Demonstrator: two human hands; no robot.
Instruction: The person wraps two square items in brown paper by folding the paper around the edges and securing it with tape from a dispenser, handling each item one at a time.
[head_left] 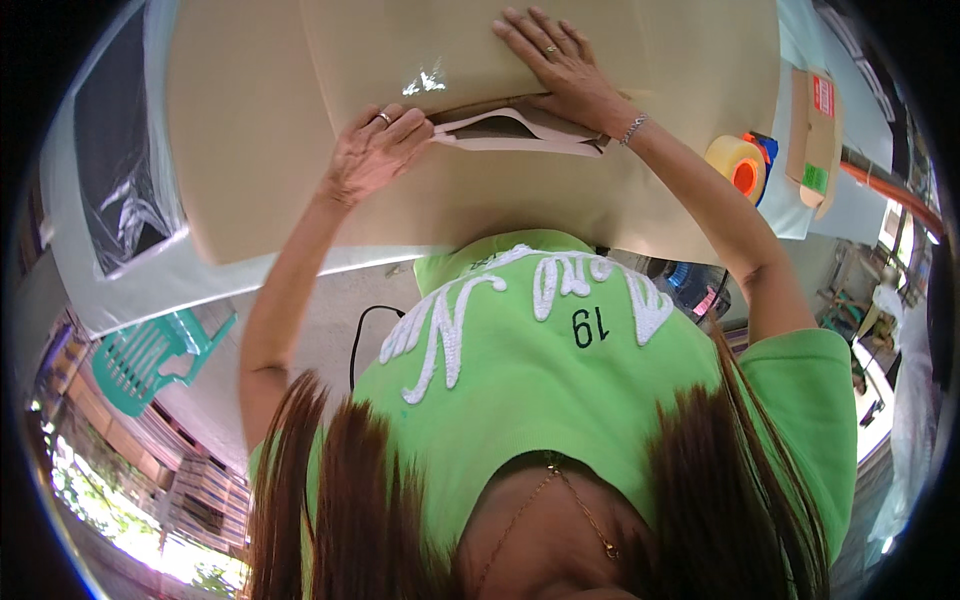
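Packet (520, 146), white-edged and slim, gapes open, dark inside.

The broad tan sheet (250, 150) looked smooth and glossy; crinkled clear plastic film (140, 215) shone at upper left; the slotted chair (155, 345), at left, was plastic; the T-shirt (530, 390), matt cloth.

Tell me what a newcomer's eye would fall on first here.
The bright green shirt across the lower middle stands out first. Above it, on the tan sheet, the left hand grips one end of a white-edged folded piece, with the right hand spread at its other end. The orange-cored tape roll glows at right.
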